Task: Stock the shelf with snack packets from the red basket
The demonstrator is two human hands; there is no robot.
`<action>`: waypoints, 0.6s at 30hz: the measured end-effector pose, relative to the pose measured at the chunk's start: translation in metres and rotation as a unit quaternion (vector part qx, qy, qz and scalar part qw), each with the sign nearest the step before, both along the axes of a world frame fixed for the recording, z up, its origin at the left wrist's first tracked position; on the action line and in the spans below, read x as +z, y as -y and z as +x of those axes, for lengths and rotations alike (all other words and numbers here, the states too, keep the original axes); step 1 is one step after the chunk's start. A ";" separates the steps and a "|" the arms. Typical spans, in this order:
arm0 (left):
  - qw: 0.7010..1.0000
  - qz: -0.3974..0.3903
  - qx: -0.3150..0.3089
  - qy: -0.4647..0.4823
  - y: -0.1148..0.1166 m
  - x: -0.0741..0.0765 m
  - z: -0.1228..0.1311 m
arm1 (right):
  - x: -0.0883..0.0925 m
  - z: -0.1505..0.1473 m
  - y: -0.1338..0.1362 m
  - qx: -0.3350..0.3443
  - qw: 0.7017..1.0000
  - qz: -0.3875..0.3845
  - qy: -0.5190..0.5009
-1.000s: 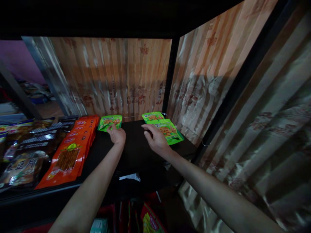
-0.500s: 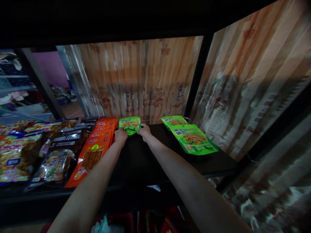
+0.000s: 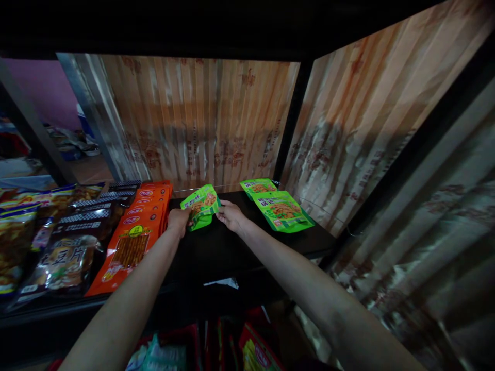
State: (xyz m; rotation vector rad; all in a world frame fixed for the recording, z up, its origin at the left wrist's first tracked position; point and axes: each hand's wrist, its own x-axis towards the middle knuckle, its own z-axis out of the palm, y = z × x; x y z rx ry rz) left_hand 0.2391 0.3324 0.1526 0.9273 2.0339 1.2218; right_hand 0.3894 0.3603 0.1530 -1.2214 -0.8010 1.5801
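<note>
A bright green snack pouch [image 3: 201, 205] is held between my two hands over the black shelf [image 3: 209, 250], its printed face tilted toward me. My left hand [image 3: 178, 221] grips its left edge, close beside the stacked orange snack packs [image 3: 135, 232]. With fingers pinched, my right hand [image 3: 231, 214] holds the pouch's right edge. To the right, a large green pouch [image 3: 284, 211] of the same look lies on the shelf, overlapping another green pouch [image 3: 255, 184] behind it.
Dark-topped clear snack bags [image 3: 71, 257] and yellow-and-blue bags [image 3: 15, 247] fill the shelf's left. Corrugated sheets [image 3: 185, 123] stand behind and on the right. A black post [image 3: 294, 118] rises at the back corner. Below the shelf are a red packet [image 3: 257, 348] and a teal packet [image 3: 160, 355].
The green pouch has been lifted and turned, its right side higher, and pulled a little nearer. Both hands moved with it. My view has shifted to the right.
</note>
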 end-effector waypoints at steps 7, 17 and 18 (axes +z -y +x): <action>0.953 -0.030 -0.130 -0.272 0.049 -0.006 0.015 | 0.001 0.036 0.041 -0.017 0.997 -0.005 0.071; 0.943 0.059 -0.202 -0.257 0.079 -0.018 0.034 | 0.002 0.034 0.054 -0.042 0.992 0.018 0.116; 0.947 0.073 -0.193 -0.247 0.080 -0.018 0.033 | 0.001 0.032 0.056 -0.055 0.991 0.019 0.125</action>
